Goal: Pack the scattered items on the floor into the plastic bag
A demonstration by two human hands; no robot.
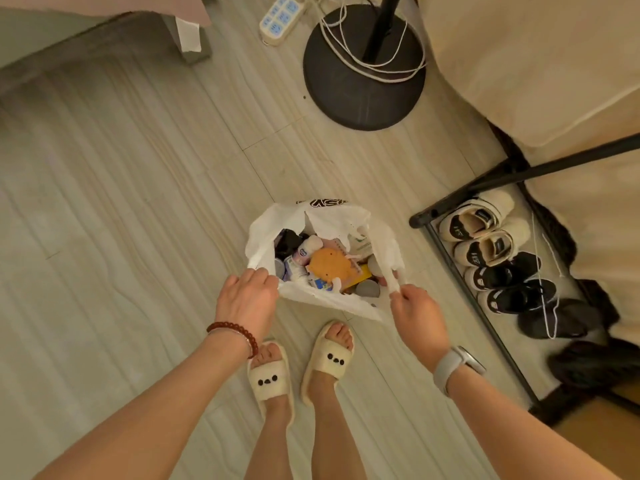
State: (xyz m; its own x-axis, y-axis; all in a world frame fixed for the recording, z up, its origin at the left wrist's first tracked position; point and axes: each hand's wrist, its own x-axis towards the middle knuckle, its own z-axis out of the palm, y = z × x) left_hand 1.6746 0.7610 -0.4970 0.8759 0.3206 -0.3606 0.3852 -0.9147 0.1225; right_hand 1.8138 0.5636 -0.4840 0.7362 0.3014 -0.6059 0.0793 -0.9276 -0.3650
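A white plastic bag [332,218] stands open on the wooden floor just ahead of my feet. Inside lie several items: an orange round plush toy [329,265], small white bottles [304,252], a pink thing and a dark one at the left. My left hand [246,299], with a bead bracelet on the wrist, grips the bag's left rim. My right hand [417,308], with a watch on the wrist, pinches the bag's right handle. No loose items show on the floor around the bag.
A black round lamp base [363,88] with white cord stands behind the bag, a power strip [280,19] beside it. A black shoe rack [495,258] with several shoes is at the right, under beige fabric. My slippered feet [301,368] are below the bag.
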